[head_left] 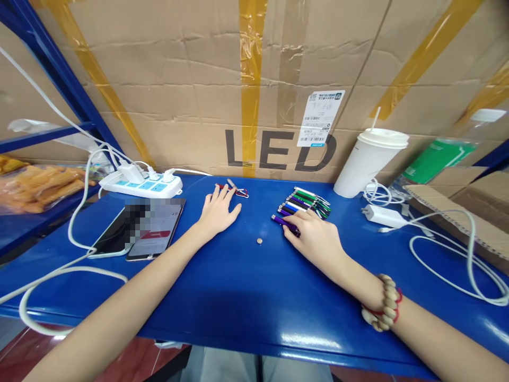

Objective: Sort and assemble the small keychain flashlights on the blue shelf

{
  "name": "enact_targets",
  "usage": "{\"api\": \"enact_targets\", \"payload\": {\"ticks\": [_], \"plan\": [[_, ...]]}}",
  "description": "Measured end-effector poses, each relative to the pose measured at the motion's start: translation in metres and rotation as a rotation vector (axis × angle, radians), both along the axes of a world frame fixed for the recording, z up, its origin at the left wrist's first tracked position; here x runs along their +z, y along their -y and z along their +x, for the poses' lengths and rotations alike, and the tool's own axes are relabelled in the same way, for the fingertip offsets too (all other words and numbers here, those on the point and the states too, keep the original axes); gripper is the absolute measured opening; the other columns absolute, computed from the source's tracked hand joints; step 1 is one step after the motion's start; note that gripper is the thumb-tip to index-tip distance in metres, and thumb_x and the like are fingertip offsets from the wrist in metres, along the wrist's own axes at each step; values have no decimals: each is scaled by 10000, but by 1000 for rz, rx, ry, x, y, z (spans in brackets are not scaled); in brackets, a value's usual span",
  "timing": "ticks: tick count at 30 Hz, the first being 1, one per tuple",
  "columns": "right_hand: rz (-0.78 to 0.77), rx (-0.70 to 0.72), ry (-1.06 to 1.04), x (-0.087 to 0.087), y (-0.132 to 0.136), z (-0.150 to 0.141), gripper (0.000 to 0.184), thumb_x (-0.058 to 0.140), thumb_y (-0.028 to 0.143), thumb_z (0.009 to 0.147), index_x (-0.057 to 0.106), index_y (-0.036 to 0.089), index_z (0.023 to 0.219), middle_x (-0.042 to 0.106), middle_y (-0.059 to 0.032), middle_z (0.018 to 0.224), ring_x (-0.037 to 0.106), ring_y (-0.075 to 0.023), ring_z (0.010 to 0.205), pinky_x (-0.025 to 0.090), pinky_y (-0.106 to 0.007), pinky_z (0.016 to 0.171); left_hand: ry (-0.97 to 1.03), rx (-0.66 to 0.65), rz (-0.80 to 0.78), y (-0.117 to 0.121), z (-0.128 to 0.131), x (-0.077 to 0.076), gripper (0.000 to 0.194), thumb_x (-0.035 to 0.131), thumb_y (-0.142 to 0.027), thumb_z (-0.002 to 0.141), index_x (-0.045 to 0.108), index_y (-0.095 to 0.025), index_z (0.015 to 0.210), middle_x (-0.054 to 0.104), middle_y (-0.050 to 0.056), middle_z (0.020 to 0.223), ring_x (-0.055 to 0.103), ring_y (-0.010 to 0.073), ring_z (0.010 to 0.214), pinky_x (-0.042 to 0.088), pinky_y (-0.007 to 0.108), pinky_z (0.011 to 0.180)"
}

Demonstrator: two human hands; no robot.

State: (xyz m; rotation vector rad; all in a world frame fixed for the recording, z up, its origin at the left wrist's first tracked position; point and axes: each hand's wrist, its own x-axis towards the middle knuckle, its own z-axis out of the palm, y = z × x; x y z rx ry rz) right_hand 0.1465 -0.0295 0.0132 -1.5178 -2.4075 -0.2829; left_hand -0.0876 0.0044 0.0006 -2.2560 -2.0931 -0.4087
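Observation:
My left hand lies flat and open on the blue table, its fingertips close to a small red key-ring light. My right hand rests at the near end of a row of several small pen-shaped lights, purple, green and black. Its fingers pinch the nearest purple light. A small round coin-like piece lies on the table between the two hands. A bead bracelet sits on my right wrist.
Two phones lie at the left, by a white power strip with plugs and cables. A white lidded cup with a straw stands at back right. A white charger and cable lie to the right. A large cardboard box marked LED forms the back.

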Motion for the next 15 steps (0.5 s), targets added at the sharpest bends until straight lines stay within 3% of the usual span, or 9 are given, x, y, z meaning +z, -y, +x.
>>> {"api": "enact_targets", "payload": {"ticks": [8,15], "plan": [[14,-28,-3,-1,0,0,253,459,265,859,655,214,1010,665,-48,989,591,-187,898,420,-246,556,31,17,-8,-6,-8,1,556,278,-444,895,295,-195,1391,204,111,1490,183,305,1364,233,504,1044],[42,-37,-8,0,0,0,276,468,256,848,624,223,1073,624,-67,1011,568,-193,927,435,-237,556,39,-10,1,-8,-9,-5,532,261,-435,899,346,-176,1357,317,120,1446,208,290,1357,234,491,1045]]}}
